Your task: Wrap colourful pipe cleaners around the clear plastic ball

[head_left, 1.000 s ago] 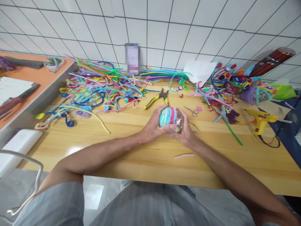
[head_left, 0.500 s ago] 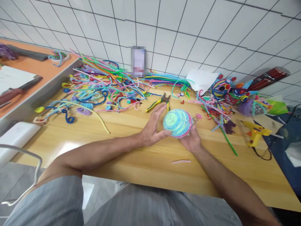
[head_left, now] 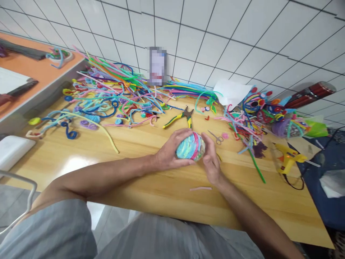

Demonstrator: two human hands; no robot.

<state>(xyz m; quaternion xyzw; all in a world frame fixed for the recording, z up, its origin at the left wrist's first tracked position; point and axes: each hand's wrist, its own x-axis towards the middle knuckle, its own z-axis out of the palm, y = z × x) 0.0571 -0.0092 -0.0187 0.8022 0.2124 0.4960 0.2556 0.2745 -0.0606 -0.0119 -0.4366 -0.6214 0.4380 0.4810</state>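
Note:
A round ball [head_left: 189, 146] wrapped in blue, green and pink fuzzy strands is held above the wooden table. My left hand [head_left: 172, 150] wraps round its left side, thumb below and fingers over the top. On the ball's right, my right hand [head_left: 211, 158] has its fingers apart and is close beside the clear-looking end; whether it touches is hard to tell. Pliers [head_left: 187, 114] with yellow-green handles lie open just beyond the ball. Small scissors [head_left: 216, 137] rest to the right, and a short pink strand [head_left: 201, 188] lies nearer the front edge.
Colourful pipe cleaners [head_left: 126, 90] are heaped at the back left, with a phone [head_left: 157, 66] upright against the tiles. On the right are another pile [head_left: 244, 127], decorated figures [head_left: 254, 102], a yellow glue gun [head_left: 289, 158] and a red flask [head_left: 314, 94].
The ball has turned, so its pink band and clear-looking end show more, and it has shifted left and slightly down. My right hand has come away from beneath it, and the scissors are now fully visible.

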